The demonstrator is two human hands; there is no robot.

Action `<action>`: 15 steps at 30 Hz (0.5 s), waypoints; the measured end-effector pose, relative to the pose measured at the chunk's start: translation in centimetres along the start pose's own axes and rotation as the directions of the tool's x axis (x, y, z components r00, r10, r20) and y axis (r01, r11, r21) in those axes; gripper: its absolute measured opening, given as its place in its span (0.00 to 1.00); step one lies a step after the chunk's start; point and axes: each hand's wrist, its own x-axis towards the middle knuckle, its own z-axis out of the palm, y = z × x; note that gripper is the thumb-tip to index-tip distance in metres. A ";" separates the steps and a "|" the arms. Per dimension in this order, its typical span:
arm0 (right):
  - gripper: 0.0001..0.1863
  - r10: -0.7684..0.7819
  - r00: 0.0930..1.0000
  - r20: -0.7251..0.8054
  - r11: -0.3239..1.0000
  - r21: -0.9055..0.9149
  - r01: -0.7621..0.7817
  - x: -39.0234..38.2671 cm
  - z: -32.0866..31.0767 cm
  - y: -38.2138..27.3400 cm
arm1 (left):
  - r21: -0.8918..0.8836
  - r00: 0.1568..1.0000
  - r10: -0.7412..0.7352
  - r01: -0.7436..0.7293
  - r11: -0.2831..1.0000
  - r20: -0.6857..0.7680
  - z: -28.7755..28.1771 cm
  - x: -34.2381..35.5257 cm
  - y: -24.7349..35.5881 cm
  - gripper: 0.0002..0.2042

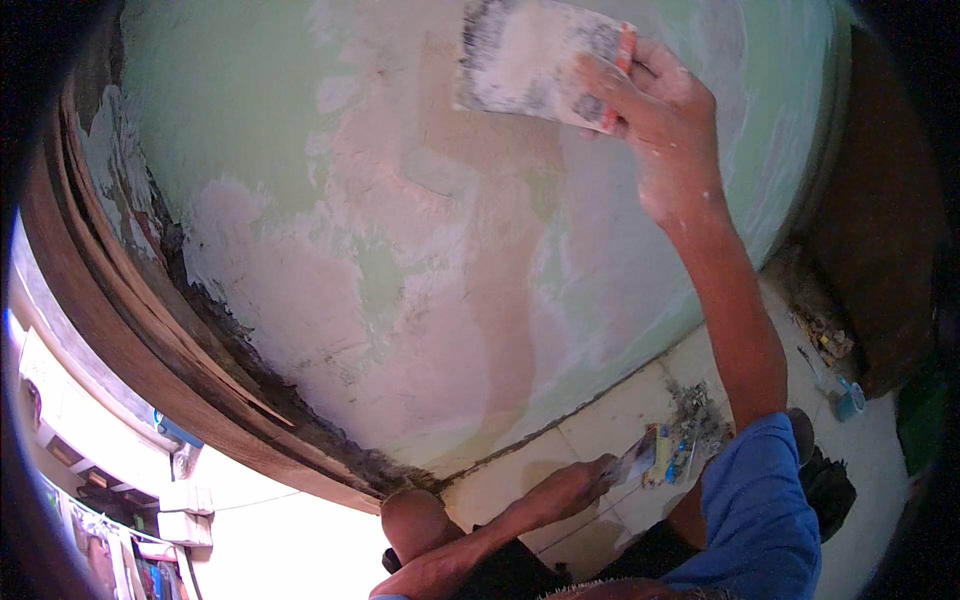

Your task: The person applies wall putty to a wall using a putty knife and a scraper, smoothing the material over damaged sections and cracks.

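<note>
High on the patched wall [400, 270], my right hand [668, 115] grips a wide putty scraper [535, 60] by its orange-red edge. Pale and dark smears coat its flat blade, which lies against or just off the wall; I cannot tell which. The wall is green, with large pinkish-white filler patches and a damp-looking brownish strip. Low down, over the tiled floor, my left hand [575, 490] is closed around a smaller putty knife [629, 463], its whitish blade pointing right. That knife's handle is hidden in my fingers.
A wooden door frame [190, 380] curves along the left, with broken plaster beside it and a bright doorway beyond. Grey rubble and scraps [695, 430] lie on the tiles [570, 440]. At right stand a blue cup [849, 400] and a brown panel [880, 210].
</note>
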 end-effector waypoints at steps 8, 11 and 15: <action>0.17 -0.103 0.993 -0.061 0.994 0.027 0.105 2.2 -2.5 6.3 | -0.009 1.000 -0.013 0.013 1.000 0.006 -0.2 0.6 0.1 0.17; 0.18 -0.139 0.987 -0.081 0.990 0.015 0.141 2.3 -3.5 7.5 | -0.031 0.999 -0.023 0.024 0.999 0.027 -0.1 0.8 -0.3 0.17; 0.20 -0.122 0.988 -0.097 0.990 -0.076 0.115 3.0 -5.5 8.6 | -0.018 1.000 0.024 -0.024 1.000 -0.001 0.3 0.8 -0.8 0.17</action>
